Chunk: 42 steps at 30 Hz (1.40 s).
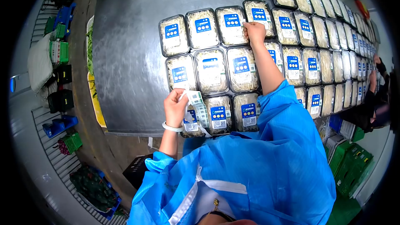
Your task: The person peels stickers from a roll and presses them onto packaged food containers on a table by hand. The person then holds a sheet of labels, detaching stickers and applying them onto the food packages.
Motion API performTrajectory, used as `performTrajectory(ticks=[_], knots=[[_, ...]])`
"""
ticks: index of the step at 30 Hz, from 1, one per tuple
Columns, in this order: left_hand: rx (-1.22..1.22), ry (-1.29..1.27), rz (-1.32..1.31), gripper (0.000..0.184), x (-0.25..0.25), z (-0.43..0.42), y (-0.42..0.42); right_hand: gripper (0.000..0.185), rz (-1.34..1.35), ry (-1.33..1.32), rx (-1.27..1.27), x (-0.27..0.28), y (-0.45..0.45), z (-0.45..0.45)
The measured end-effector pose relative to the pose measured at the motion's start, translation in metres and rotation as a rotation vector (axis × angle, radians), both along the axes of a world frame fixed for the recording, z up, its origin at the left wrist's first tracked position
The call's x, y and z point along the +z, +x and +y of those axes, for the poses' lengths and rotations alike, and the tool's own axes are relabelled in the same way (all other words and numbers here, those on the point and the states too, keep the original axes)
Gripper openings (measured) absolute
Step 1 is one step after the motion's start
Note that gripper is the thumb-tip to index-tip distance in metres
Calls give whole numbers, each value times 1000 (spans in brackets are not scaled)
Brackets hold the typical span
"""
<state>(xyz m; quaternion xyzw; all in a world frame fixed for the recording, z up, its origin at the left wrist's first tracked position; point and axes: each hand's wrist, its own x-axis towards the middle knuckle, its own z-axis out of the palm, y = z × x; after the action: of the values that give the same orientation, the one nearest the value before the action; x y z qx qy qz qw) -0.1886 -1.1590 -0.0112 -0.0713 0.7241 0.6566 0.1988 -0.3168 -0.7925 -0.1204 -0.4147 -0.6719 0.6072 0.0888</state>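
Observation:
My left hand (176, 103), with a white bangle on its wrist, holds a strip of printed stickers (199, 109) that hangs over the nearest row of packs. My right hand (255, 31) is pinched at the edge between two packs in the far row. Whatever is between its fingertips is too small to make out. Beside it lie a pack with a blue label (232, 25) to the left and another pack (259, 14) just beyond. These are black trays of pale sprouts under clear film, set in rows on the dark metal table (129, 58).
Many more packs (313, 64) run to the right. A co-worker's hands (372, 77) are at the far right end. Green crates (350, 166) stand at lower right. Crates of vegetables (93, 185) line the left floor, and a yellow crate (96, 102) adjoins the table's left edge.

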Motion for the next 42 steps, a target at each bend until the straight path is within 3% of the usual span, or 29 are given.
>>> performTrajectory(ticks=[6, 9, 12, 14, 16, 19, 22, 29, 33, 37, 40, 41, 42], knots=[[3, 9, -17, 2, -10, 2, -10, 27, -313, 390, 170, 18, -10, 0], [-4, 57, 25, 3, -16, 9, -17, 35, -412, 714, 318, 14, -14, 6], [12, 88, 29, 4, -12, 16, -25, 44, -457, 718, 431, 50, -8, 4], [26, 44, 14, 4, -9, 20, -29, 44, -53, 535, 527, 48, 5, -25], [24, 97, 24, 6, -20, 21, -33, 40, -63, 88, 920, 88, 32, -80], [-21, 51, 21, 12, -22, 24, -37, 29, 239, 245, 1357, 101, 67, -126], [-74, -5, -5, 8, -28, 19, -39, 21, 286, 461, 1380, 104, 75, -133], [-90, -81, -4, 6, -29, 7, -37, 21, 317, 250, 1300, 104, 50, -130], [-98, -128, 17, 8, -37, 2, -38, 20, 166, 258, 1563, 101, 44, -152], [-99, -139, 24, 8, -40, -6, -38, 18, 187, 310, 1549, 96, 39, -157], [-70, -132, 20, 7, -45, -13, -40, 16, 176, 337, 1385, 93, 25, -152], [-55, -131, 17, 7, -47, -17, -40, 12, -1, 183, 1166, 96, 17, -150], [-29, -105, 2, 6, -49, -19, -39, 13, 35, 24, 882, 77, 10, -148]])
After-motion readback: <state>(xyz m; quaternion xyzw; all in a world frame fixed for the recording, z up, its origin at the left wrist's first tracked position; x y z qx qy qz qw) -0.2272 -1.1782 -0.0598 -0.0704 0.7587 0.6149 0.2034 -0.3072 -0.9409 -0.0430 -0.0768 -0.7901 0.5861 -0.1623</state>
